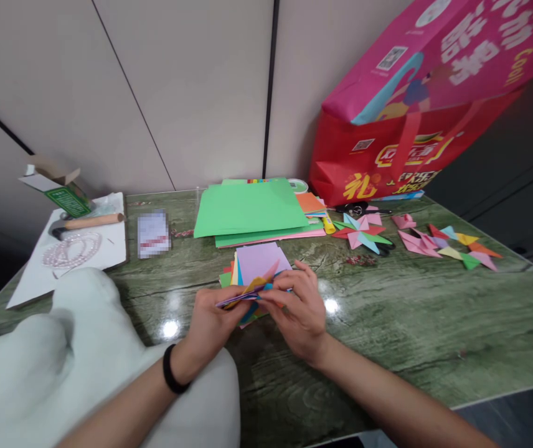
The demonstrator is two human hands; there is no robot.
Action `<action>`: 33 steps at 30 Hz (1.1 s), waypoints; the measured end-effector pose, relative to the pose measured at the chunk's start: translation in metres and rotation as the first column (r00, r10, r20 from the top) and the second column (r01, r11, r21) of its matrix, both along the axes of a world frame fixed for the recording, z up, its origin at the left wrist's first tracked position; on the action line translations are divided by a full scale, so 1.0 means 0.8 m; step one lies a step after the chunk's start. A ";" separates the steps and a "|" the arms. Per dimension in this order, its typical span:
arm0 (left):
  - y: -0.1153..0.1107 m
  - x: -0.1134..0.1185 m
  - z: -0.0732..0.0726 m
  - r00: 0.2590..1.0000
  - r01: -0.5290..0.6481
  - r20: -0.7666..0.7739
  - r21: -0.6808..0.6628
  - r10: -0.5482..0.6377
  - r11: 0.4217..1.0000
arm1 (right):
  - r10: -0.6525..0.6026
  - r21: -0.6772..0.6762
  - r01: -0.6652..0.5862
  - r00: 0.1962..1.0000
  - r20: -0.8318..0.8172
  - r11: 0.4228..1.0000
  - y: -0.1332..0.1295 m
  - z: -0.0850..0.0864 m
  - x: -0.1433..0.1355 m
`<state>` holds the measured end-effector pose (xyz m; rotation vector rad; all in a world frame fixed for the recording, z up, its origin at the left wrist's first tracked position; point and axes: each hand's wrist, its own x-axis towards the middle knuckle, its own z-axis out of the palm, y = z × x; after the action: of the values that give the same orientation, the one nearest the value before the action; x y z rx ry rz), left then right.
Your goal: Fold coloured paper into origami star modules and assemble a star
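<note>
Both hands meet over the middle of the table around a folded paper piece (253, 290) in purple, yellow, pink and blue. My left hand (213, 323), with a black band at the wrist, pinches its left end. At its right end, the fingers of my right hand (301, 308) are closed on the paper. Just behind and partly beneath the hands lies a fanned stack of coloured paper squares (263, 261), purple on top. My fingers hide part of the folded piece and the stack's near side.
Green paper sheets (252, 208) lie behind. Folded paper stars (363, 233) and pink folded pieces (418, 239) sit right, before a red gift bag (364, 155). On the left are a white board (28, 280), a wooden-handled tool (93, 221) and a green box (68, 196). A white rounded form (93, 348) fills the lower left.
</note>
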<state>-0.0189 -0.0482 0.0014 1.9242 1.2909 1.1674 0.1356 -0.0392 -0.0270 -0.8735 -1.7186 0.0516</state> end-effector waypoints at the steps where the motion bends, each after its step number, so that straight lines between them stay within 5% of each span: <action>1: 0.000 0.000 0.000 1.000 0.000 -0.001 -0.005 0.000 1.000 | 0.002 -0.001 -0.002 1.000 0.001 1.000 0.000 0.000 0.000; 20: -0.002 0.000 0.000 0.999 0.008 -0.041 -0.062 -0.011 0.998 | -0.008 0.079 0.004 0.999 0.039 0.997 0.003 -0.008 0.003; 28: -0.001 0.004 0.006 1.000 0.022 0.010 -0.374 -0.020 0.927 | 0.178 -0.099 -0.178 0.984 -0.006 0.979 0.015 -0.001 0.011; 33: 0.002 0.004 0.004 0.998 0.031 0.063 -0.417 -0.005 0.909 | 0.189 -0.181 -0.190 0.982 -0.021 0.965 0.015 0.002 0.009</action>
<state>-0.0154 -0.0467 0.0050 1.5707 1.3585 0.8455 0.1432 -0.0273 -0.0256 -0.8376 -1.8104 0.3431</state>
